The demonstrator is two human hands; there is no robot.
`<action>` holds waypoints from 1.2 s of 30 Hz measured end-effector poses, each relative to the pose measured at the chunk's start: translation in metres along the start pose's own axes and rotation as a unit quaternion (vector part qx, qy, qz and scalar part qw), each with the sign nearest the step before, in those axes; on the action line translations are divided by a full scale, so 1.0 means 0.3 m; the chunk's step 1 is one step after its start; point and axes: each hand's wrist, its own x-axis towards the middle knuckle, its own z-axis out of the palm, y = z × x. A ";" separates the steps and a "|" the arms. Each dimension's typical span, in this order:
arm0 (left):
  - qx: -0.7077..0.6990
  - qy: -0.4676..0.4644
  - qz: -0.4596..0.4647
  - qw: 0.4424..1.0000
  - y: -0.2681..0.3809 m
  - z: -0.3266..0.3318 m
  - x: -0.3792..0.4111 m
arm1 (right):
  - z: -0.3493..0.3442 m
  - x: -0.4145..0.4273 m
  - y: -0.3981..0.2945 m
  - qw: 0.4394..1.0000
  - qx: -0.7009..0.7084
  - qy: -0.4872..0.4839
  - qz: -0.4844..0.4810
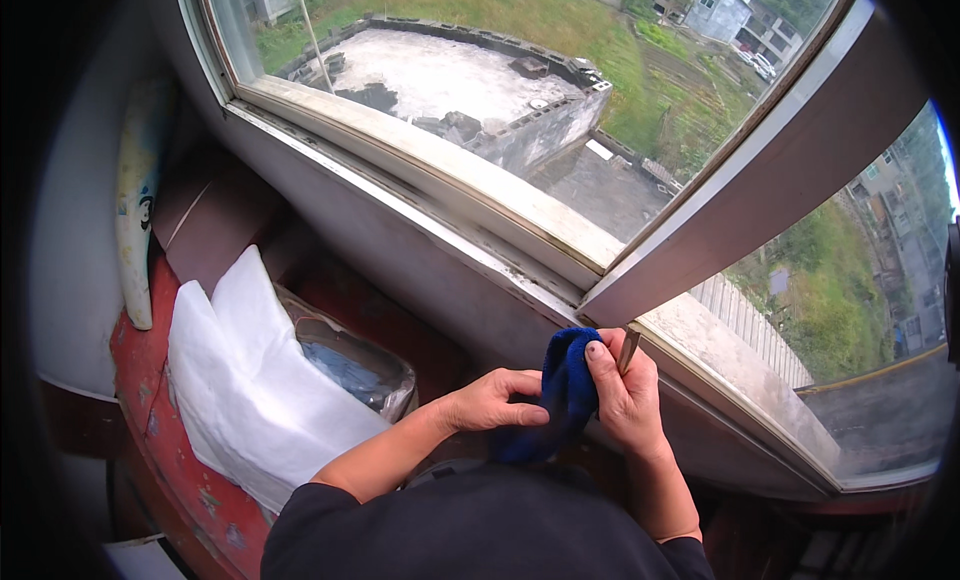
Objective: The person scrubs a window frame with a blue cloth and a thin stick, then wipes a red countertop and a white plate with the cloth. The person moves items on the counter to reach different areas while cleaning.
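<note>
A dark blue cloth (566,400) hangs between my two hands, close to the window sill. My right hand (630,385) grips its upper edge between thumb and fingers, and a thin flat tan stick or handle (628,350) juts up from the same hand. My left hand (504,401) is at the cloth's left side, thumb and fingers bent around it; the cloth hides the fingertips, so I cannot tell how firmly they hold it. Beside my hands, the sliding window's track (525,276) bears dark dirt.
A vertical window frame post (720,160) rises past my hands. To the left, white padding (262,385) and a clear plastic bag (375,374) lie on a red surface (142,355). A long patterned object (137,227) leans against the wall.
</note>
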 end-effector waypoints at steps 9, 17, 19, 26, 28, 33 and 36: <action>-0.095 0.252 0.046 0.962 0.163 -0.066 0.010 | 0.061 0.034 0.009 0.921 -0.324 0.151 -0.156; 0.153 0.246 -0.024 0.957 0.223 -0.212 0.184 | 0.039 0.025 -0.138 0.872 -0.297 0.217 -0.323; 0.229 0.234 -0.053 0.943 0.220 -0.226 0.203 | 0.025 -0.039 -0.162 0.912 -0.155 0.189 -0.330; 0.334 0.224 -0.080 0.912 0.245 -0.209 0.216 | 0.111 0.058 -0.130 0.873 0.028 -0.114 -0.474; 0.322 0.224 -0.073 0.917 0.230 -0.225 0.215 | 0.166 0.119 -0.052 0.859 -0.050 -0.127 -0.494; 0.297 0.265 -0.046 0.916 0.204 -0.244 0.198 | 0.170 0.201 0.048 0.858 -0.156 -0.104 -0.479; 0.405 0.217 0.032 0.888 0.272 -0.200 0.161 | 0.136 0.227 0.081 0.875 -0.186 -0.098 -0.436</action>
